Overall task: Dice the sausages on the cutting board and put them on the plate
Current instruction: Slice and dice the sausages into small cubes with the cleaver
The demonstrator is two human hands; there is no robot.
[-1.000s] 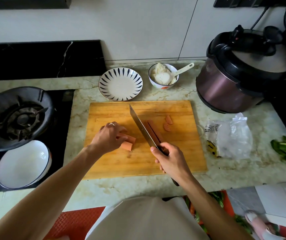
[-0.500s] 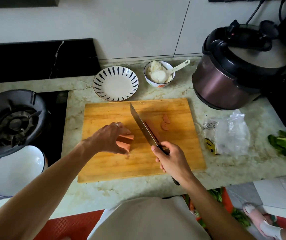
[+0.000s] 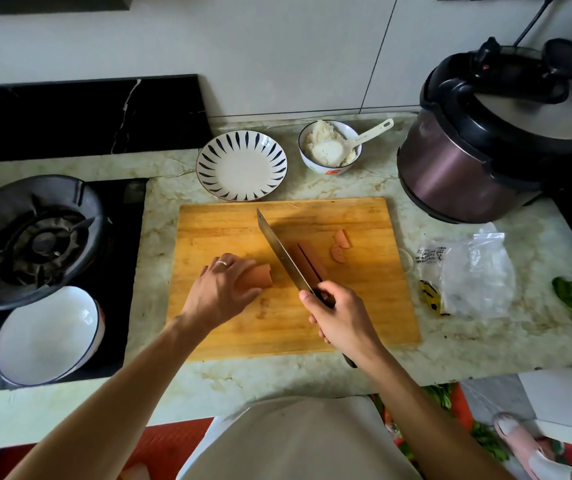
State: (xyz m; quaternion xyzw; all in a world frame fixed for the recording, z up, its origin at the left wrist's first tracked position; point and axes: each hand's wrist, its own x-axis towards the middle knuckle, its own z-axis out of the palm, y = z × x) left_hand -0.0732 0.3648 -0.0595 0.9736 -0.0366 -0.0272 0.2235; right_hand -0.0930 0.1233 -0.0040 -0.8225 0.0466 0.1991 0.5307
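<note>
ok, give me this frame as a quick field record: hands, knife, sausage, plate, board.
left hand: holds sausage piece on the board
right hand: grips knife by its handle
knife: blade between the held piece and the sausage strips
loose slices: right of the strips
plate: behind cutting board, no sausage on it

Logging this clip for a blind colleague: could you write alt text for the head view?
On a wooden cutting board, the person's left hand holds sausage pieces while the right hand grips a cleaver beside sausage strips. A striped plate with no sausage on it sits behind the board, next to a bowl of rice.
</note>
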